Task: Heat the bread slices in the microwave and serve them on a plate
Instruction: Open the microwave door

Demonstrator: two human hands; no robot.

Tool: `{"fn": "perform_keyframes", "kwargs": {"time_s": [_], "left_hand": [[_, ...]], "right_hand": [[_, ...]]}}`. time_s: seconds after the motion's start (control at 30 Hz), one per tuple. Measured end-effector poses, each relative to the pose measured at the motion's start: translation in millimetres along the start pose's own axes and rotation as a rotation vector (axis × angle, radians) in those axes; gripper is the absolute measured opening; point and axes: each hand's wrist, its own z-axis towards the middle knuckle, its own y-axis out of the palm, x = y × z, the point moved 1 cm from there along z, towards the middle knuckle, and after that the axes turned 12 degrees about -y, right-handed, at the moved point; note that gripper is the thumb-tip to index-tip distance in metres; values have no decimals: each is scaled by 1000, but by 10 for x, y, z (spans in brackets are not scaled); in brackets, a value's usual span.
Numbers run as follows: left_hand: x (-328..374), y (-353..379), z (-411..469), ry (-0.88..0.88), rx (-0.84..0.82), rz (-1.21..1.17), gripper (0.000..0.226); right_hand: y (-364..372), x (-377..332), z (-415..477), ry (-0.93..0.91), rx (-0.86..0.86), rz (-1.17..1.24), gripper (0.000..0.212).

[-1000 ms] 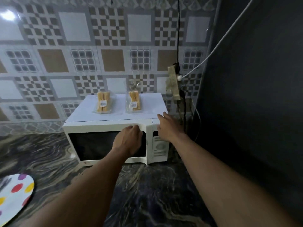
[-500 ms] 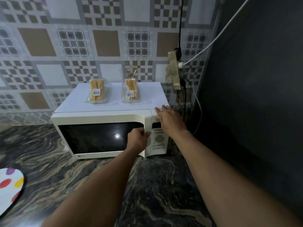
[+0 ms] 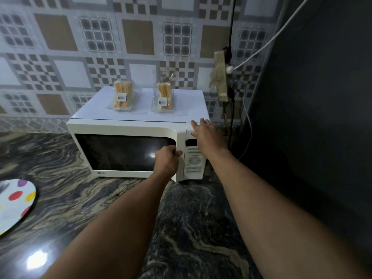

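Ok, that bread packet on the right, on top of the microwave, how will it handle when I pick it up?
Probably light: the right bread packet seems to hold only a few slices. Its clear wrap looks thin, so it is likely floppy and somewhat slippery. The soft bread could squash under a firm grip.

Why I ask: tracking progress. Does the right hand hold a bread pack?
No, the right hand rests open on the microwave top corner, holding nothing.
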Motion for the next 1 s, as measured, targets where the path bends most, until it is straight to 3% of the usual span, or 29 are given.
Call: {"fn": "perform_keyframes", "kwargs": {"time_s": [0.73,1.0], "left_hand": [[-235,-87,-213,71,-12,44,25],[-296,-137,-370,87,-15,74,23]], "right_hand": [[-24,-35,-4,30,-75,32,45],[-74,-72,-118,-4,-124,18,69]]}}
